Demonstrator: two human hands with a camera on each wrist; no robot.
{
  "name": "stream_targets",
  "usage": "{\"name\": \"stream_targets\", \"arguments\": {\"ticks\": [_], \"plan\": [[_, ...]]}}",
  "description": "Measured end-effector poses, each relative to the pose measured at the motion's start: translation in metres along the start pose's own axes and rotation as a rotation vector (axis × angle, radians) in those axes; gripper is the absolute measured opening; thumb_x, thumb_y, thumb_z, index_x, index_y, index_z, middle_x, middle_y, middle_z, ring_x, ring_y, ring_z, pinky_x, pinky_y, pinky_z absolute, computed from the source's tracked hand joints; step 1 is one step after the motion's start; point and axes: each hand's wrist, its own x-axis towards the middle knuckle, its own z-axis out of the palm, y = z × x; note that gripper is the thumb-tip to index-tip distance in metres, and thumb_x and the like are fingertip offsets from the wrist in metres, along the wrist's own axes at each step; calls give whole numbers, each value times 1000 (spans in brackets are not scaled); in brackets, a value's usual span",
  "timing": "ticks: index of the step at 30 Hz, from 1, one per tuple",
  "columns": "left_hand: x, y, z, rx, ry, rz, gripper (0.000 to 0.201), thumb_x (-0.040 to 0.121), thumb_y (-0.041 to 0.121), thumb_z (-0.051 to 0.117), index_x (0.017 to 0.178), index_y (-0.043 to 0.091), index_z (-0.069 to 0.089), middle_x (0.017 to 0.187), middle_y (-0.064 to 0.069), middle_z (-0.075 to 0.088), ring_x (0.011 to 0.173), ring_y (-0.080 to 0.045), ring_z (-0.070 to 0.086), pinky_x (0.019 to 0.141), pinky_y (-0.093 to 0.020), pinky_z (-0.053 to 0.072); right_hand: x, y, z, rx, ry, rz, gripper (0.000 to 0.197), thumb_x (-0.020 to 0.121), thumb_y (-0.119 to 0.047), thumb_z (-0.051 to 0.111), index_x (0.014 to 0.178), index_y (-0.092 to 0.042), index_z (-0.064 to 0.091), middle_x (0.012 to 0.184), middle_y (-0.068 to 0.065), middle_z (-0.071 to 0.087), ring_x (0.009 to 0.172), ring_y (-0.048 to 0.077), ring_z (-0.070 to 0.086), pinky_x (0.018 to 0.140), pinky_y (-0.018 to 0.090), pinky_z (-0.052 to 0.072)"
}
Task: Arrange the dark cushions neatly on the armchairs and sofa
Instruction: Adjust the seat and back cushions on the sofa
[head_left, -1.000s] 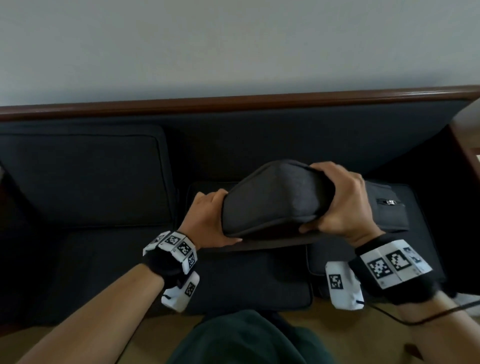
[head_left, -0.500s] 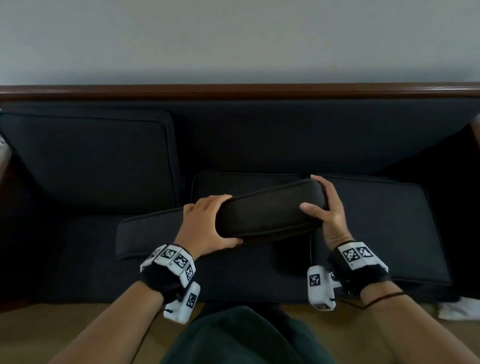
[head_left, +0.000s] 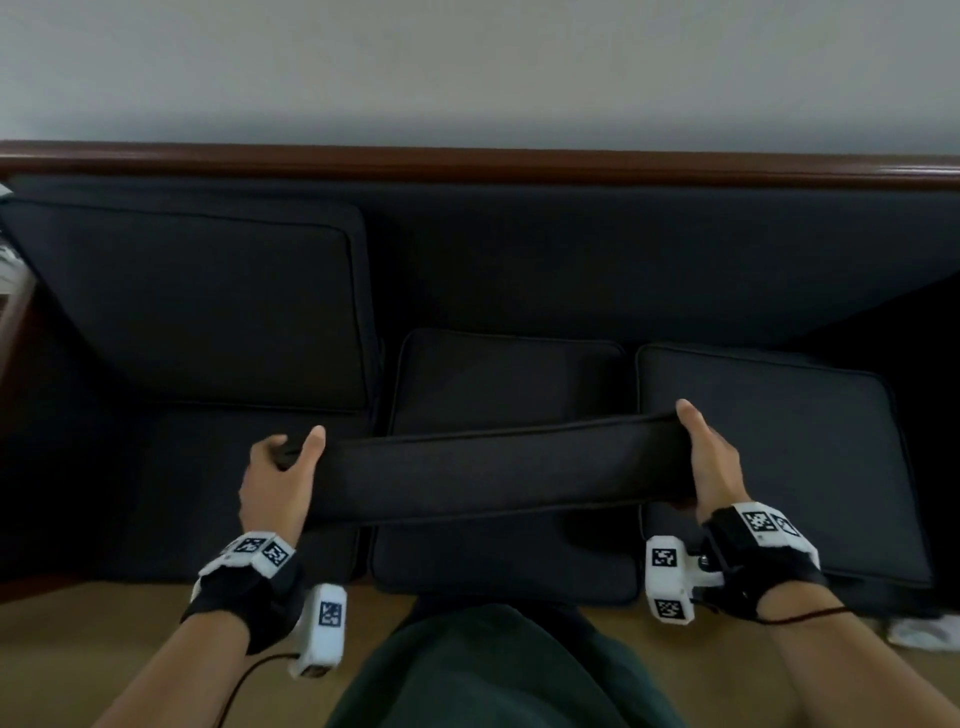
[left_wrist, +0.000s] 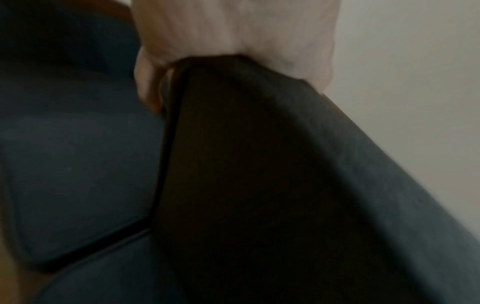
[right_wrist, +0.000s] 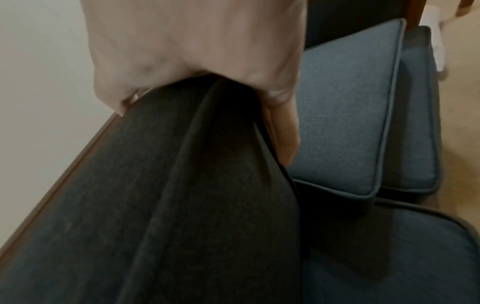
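I hold a dark cushion (head_left: 498, 473) edge-on and level above the sofa's seat. My left hand (head_left: 283, 470) grips its left end, thumb over the top edge; my right hand (head_left: 709, 465) grips its right end. In the left wrist view the cushion (left_wrist: 259, 185) runs down from my curled fingers (left_wrist: 233, 37). In the right wrist view my fingers (right_wrist: 283, 131) wrap the cushion's corner (right_wrist: 182, 185). A back cushion (head_left: 197, 306) leans upright at the sofa's left. Another dark cushion (head_left: 779, 457) lies flat on the right seat.
The sofa has a brown wooden top rail (head_left: 467, 163) against a pale wall. A seat cushion (head_left: 504, 379) lies in the middle under the held one. Tan floor (head_left: 130, 623) runs along the sofa's front. Something white (head_left: 922, 631) lies on the floor at the right.
The cushion has unfolded from a bunched fold into a long flat shape. My hands have slid apart to its two ends, and the cushion has come lower and level.
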Motion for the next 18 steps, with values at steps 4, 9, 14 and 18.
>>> {"name": "stream_targets", "arguments": {"ticks": [4, 9, 14, 18], "plan": [[23, 2, -4, -289, -189, -226, 47, 63, 69, 73, 92, 34, 63, 113, -2, 61, 104, -26, 58, 97, -45, 48, 10, -11, 2, 71, 6, 48, 56, 60, -59, 74, 99, -18, 67, 105, 11, 70, 96, 30, 67, 92, 48, 54], [47, 39, 4, -323, -229, -213, 66, 51, 71, 75, 101, 29, 65, 116, -7, 63, 105, -30, 61, 91, -47, 51, 16, -42, 7, 75, 137, 67, 77, 51, -58, 68, 113, -12, 60, 111, 11, 63, 98, 32, 62, 93, 50, 53], [88, 107, 20, -287, -255, -138, 89, 40, 77, 76, 117, 35, 59, 119, -6, 60, 107, -32, 59, 90, -54, 53, 34, -96, 16, 117, 112, 14, 80, 58, -55, 74, 126, -18, 55, 123, 8, 55, 111, 33, 53, 89, 53, 52], [114, 154, 32, -298, -192, -21, 99, 47, 70, 73, 136, 37, 48, 139, -1, 51, 124, -30, 49, 104, -53, 41, 49, -132, 40, 194, -75, -118, 72, 67, -43, 77, 132, -25, 53, 130, 0, 56, 124, 25, 50, 95, 47, 47]]}}
